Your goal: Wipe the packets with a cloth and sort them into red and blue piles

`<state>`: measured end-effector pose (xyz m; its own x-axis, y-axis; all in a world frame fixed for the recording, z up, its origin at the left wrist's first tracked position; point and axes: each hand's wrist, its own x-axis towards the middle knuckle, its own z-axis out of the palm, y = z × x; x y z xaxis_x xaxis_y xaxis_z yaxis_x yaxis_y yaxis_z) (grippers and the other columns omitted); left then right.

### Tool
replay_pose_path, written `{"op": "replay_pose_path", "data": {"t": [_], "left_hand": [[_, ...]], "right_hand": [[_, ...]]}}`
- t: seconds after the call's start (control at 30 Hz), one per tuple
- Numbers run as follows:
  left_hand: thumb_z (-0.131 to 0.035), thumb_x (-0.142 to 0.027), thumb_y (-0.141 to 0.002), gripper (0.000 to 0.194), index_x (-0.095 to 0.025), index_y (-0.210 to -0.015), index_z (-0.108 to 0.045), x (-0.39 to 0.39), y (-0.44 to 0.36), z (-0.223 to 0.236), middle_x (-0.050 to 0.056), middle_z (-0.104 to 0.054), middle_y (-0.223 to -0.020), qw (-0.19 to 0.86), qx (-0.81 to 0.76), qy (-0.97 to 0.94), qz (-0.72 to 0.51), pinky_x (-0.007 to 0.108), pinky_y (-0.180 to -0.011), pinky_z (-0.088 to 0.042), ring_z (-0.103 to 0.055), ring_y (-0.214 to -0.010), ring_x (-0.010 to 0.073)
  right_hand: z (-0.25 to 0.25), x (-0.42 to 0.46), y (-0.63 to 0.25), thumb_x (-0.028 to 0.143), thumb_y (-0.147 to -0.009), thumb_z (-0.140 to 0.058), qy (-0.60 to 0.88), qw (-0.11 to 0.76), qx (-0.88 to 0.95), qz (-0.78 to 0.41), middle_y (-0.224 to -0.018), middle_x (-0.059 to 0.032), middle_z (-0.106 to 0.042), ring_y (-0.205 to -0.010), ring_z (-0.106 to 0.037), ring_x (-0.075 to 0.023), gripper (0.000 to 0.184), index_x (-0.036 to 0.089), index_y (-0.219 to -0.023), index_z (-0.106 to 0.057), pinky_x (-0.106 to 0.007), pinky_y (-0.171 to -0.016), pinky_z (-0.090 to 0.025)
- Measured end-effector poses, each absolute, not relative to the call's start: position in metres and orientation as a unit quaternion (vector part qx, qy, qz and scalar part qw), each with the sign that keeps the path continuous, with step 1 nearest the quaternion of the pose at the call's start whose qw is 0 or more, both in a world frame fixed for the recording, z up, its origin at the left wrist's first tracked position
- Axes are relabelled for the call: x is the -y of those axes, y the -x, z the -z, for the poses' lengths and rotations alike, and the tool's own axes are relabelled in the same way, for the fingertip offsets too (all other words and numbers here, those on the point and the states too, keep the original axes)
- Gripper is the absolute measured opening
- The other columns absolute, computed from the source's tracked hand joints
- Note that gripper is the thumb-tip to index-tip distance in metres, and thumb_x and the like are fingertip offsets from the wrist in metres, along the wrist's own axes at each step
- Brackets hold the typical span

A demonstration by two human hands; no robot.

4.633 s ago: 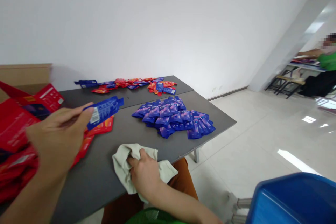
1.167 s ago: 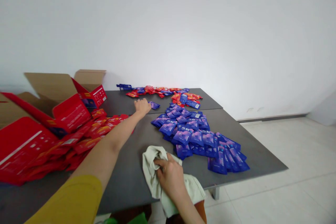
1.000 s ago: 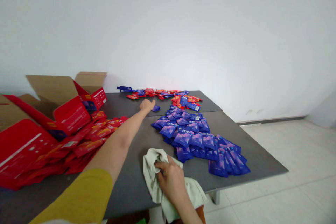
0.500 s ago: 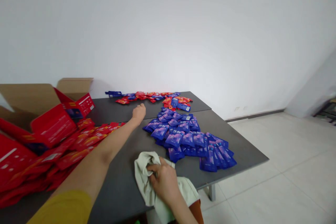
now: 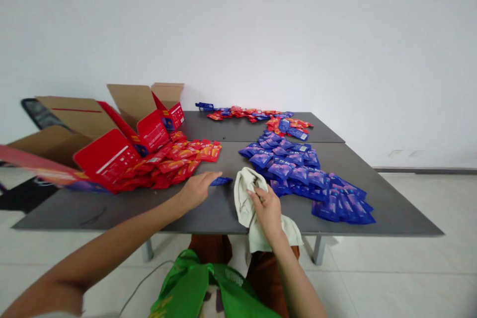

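Note:
My left hand (image 5: 197, 190) is closed on a small blue pouch (image 5: 221, 181), low over the dark table in front of me. Part of the pouch pokes out past the fingertips toward the cloth. A pale green cloth (image 5: 244, 203) lies bunched at the table's near edge and hangs over it; my right hand (image 5: 267, 207) grips it with bent fingers. Right beyond the cloth spreads a heap of blue-purple pouches (image 5: 285, 166). Left of centre, red-orange pouches (image 5: 175, 163) are piled up against the open boxes.
Open red cartons (image 5: 108, 159) with raised brown flaps line the left side of the table (image 5: 231, 213). Mixed red and blue pouches (image 5: 246, 114) lie along the back by the wall, and another small mixed heap (image 5: 288, 126) is at the back right.
My left hand has come back from the far middle of the table, now close to me with a blue pouch. My right hand stays on the cloth. The view has swung left.

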<state>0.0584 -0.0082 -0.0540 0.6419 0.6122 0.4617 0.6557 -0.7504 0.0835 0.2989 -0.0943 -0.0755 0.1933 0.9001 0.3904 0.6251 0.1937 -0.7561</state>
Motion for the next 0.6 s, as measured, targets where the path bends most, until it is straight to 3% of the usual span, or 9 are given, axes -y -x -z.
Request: {"op": "replay_pose_path", "data": {"t": [0.07, 0.13, 0.23, 0.33, 0.43, 0.53, 0.6], "left_hand": [[-0.029, -0.01, -0.089, 0.048, -0.015, -0.13, -0.054, 0.038, -0.044, 0.066, 0.007, -0.061, -0.128, 0.045, 0.319, 0.923, 0.21, 0.032, -0.105, -0.041, -0.054, -0.121, 0.0158], [-0.043, -0.028, -0.091, 0.047, -0.014, -0.135, -0.05, 0.066, -0.037, 0.068, 0.01, -0.055, -0.136, 0.068, 0.332, 0.924, 0.176, 0.04, -0.109, -0.037, -0.045, -0.13, 0.023], [-0.043, -0.031, -0.091, 0.046, -0.015, -0.132, -0.054, 0.104, -0.04, 0.062, 0.011, -0.054, -0.136, 0.075, 0.34, 0.927, 0.138, 0.053, -0.115, -0.021, -0.033, -0.138, 0.0276], [-0.038, -0.022, -0.092, 0.038, -0.017, -0.118, -0.066, 0.128, -0.044, 0.06, 0.009, -0.063, -0.125, 0.059, 0.386, 0.909, 0.147, 0.053, -0.117, -0.014, -0.043, -0.132, 0.0249], [-0.039, -0.019, -0.09, 0.037, -0.022, -0.11, -0.07, 0.132, -0.039, 0.066, 0.005, -0.068, -0.116, 0.025, 0.381, 0.914, 0.135, 0.049, -0.117, -0.017, -0.055, -0.12, 0.0216], [-0.041, -0.021, -0.089, 0.038, -0.025, -0.116, -0.068, 0.121, -0.025, 0.074, 0.006, -0.066, -0.121, 0.007, 0.35, 0.931, 0.107, 0.046, -0.114, -0.027, -0.058, -0.117, 0.022], [-0.041, -0.028, -0.09, 0.04, -0.027, -0.123, -0.064, 0.112, -0.019, 0.079, 0.007, -0.062, -0.126, -0.003, 0.343, 0.936, 0.078, 0.051, -0.113, -0.026, -0.057, -0.119, 0.0252]], "right_hand": [[0.07, 0.091, -0.294, 0.039, -0.091, -0.051, 0.6, 0.506, 0.603, -0.145, -0.094, -0.0069, -0.065, -0.087, -0.059, -0.0199, 0.029, 0.019, -0.088, -0.072, -0.029, -0.078, -0.044], [0.061, 0.087, -0.284, 0.04, -0.092, -0.05, 0.587, 0.501, 0.618, -0.148, -0.092, -0.0061, -0.065, -0.084, -0.059, -0.0188, 0.03, 0.019, -0.086, -0.071, -0.027, -0.077, -0.043], [0.051, 0.084, -0.257, 0.04, -0.094, -0.048, 0.588, 0.416, 0.679, -0.143, -0.095, -0.0054, -0.063, -0.086, -0.057, -0.0175, 0.031, 0.021, -0.089, -0.071, -0.026, -0.078, -0.042], [0.05, 0.088, -0.224, 0.045, -0.092, -0.049, 0.578, 0.299, 0.751, -0.111, -0.1, -0.0068, -0.06, -0.097, -0.053, -0.0211, 0.03, 0.025, -0.1, -0.071, -0.03, -0.085, -0.041], [0.058, 0.096, -0.197, 0.054, -0.089, -0.05, 0.57, 0.237, 0.785, -0.052, -0.109, -0.0106, -0.055, -0.108, -0.045, -0.0283, 0.038, 0.026, -0.109, -0.068, -0.042, -0.089, -0.04], [0.065, 0.087, -0.186, 0.056, -0.09, -0.045, 0.588, 0.218, 0.779, -0.016, -0.114, -0.0115, -0.052, -0.109, -0.042, -0.0307, 0.043, 0.027, -0.114, -0.064, -0.048, -0.086, -0.041], [0.064, 0.068, -0.185, 0.057, -0.089, -0.043, 0.617, 0.201, 0.761, -0.012, -0.114, -0.012, -0.052, -0.109, -0.043, -0.0314, 0.045, 0.027, -0.115, -0.063, -0.051, -0.084, -0.042]]}}
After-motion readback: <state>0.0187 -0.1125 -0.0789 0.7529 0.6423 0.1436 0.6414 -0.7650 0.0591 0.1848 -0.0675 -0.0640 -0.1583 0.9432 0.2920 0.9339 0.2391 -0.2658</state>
